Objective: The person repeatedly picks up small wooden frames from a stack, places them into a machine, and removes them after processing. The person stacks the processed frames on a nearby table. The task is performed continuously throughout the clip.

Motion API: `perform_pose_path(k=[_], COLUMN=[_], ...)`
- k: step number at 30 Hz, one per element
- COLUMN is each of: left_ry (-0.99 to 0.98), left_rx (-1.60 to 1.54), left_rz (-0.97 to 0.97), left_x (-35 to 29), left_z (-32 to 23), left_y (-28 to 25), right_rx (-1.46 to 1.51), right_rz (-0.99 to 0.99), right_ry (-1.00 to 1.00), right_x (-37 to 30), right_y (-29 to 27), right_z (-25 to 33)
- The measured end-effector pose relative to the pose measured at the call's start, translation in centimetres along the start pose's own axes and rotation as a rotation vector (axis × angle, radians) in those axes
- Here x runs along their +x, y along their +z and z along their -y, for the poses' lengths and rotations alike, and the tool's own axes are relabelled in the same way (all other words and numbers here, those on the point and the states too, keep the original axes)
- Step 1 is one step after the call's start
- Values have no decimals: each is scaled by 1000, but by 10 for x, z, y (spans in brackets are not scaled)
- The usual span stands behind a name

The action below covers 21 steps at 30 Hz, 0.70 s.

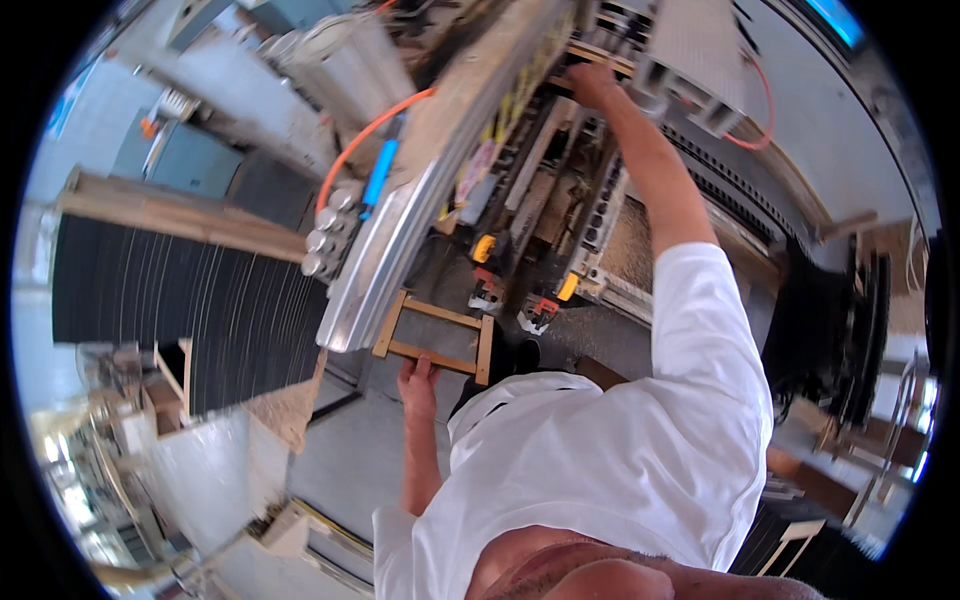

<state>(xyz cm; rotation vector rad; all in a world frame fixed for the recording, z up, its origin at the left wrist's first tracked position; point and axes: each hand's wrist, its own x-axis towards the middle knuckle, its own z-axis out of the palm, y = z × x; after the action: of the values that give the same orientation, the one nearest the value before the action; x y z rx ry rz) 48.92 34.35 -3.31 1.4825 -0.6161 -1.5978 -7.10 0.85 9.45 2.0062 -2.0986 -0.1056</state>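
Observation:
My left hand (420, 385) is closed on the near bar of a small rectangular wooden frame (485, 350), held low beside my body at the near end of a machine. My right arm stretches far forward over the machine. At its end, my right hand (594, 86) is closed on a second light wooden piece (612, 62), which looks like another frame lying across the rails. Its fingertips are partly hidden. Between my arms run the machine's long rails (545, 150), dusty with wood shavings, with yellow and red fittings at their near ends.
A thick metal beam (375, 260) slants along the left of the rails. Beyond it stands a large stack of dark-edged boards (180, 300). An orange hose (360, 140) arches above the beam. Sawdust (630, 245) lies right of the rails, and dark strips (825, 330) hang farther right.

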Motion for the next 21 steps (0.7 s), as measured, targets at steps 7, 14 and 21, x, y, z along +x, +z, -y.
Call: perform_pose_path(k=[7,14,21], left_ry=[131,421,662], left_rx=[268,259,103], left_rz=[-73,-94,-176], left_x=[-11,-76,-140], left_z=[-43,-94,-200], left_y=[3,-43,-137], right_rx=[73,-133,-155], right_rz=[-38,30,121], right_ry=[-65,-21,165], right_x=[-4,-10,-26], right_y=[21,-22,-38], right_z=[-42,10,12])
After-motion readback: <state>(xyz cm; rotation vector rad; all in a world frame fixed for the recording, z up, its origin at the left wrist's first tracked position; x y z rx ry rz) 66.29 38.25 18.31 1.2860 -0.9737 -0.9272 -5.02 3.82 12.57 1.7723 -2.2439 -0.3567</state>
